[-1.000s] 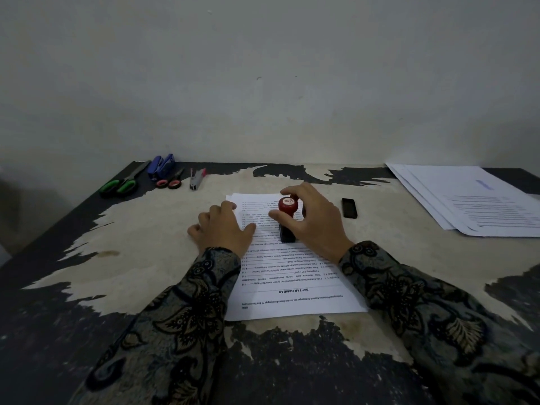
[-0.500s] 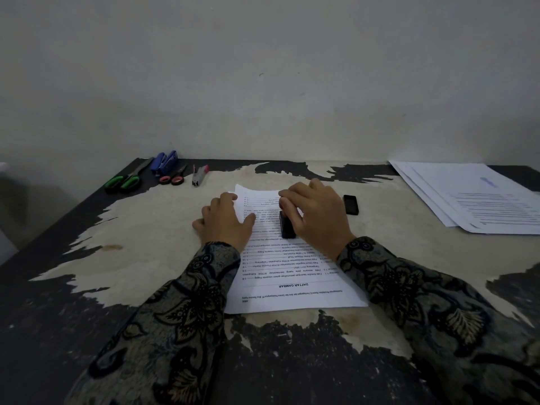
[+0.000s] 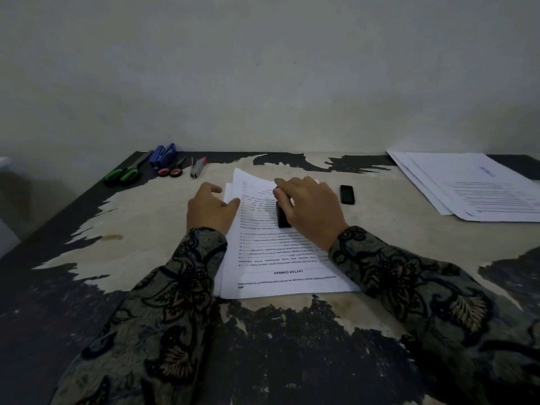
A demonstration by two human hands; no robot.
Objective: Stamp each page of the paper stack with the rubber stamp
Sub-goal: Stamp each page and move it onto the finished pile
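A stack of printed pages [image 3: 280, 258] lies in the middle of the worn table [image 3: 146, 229]. The rubber stamp [image 3: 283, 215] stands on the top page; only its black base shows. My right hand [image 3: 312, 210] covers its top, fingers curled down over it and pressing. My left hand [image 3: 210, 209] rests at the stack's left edge. Its thumb touches the top page, and its fingers are relaxed and slightly raised. The top sheet sits skewed against the pages under it at the far left corner.
A small black cap or pad [image 3: 347, 194] lies just right of my right hand. A second pile of papers [image 3: 482, 185] sits at the far right. Green-handled scissors [image 3: 122, 173], a blue stapler [image 3: 163, 154], red-handled scissors [image 3: 171, 171] and a grey tool [image 3: 198, 168] line the far left, by the wall.
My right hand has closed down over the stamp, hiding its red knob. The left hand's fingers lifted off the page, and the top sheet's far corner shifted.
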